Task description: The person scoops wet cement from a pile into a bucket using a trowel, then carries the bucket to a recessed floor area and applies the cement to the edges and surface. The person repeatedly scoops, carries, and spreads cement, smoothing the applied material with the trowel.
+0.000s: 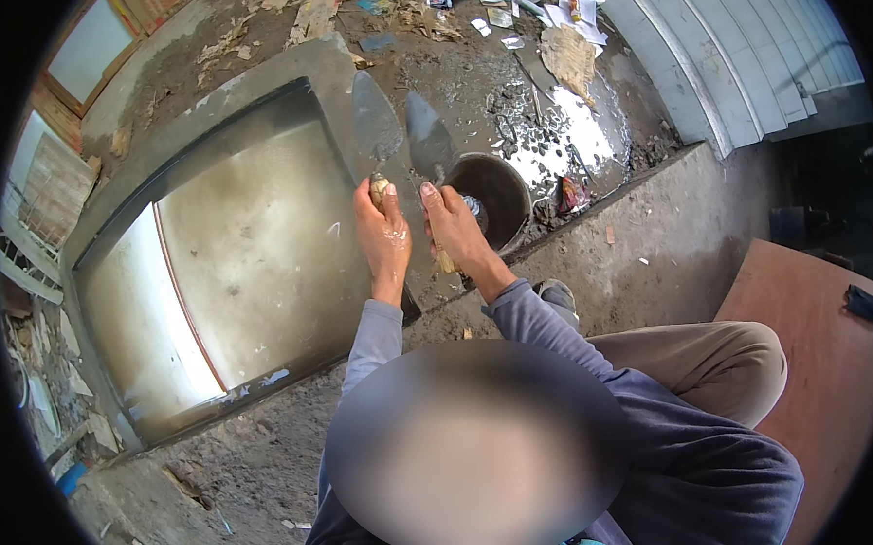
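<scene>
My left hand (386, 238) is closed round the handle of a pointed trowel (376, 119), whose grey, muddy blade points away from me. In my right hand (459, 231) is a second trowel (429, 136); its pale handle end shows below my fingers. The two blades stand side by side, slightly apart. My left hand is wet. Right beside my right hand sits a round dark bucket (519, 203) with something pale and shiny low inside it. To the left of my hands lies a rectangular concrete basin (336, 87) holding cloudy water.
Wet rubble and a shiny puddle (586, 134) lie beyond the bucket, with a red wrapper (573, 196) at the edge. Papers (581, 3) are scattered farther off. Stacked grey corrugated sheets (710, 56) stand at the far right, and a reddish-brown board (811, 373) at the near right.
</scene>
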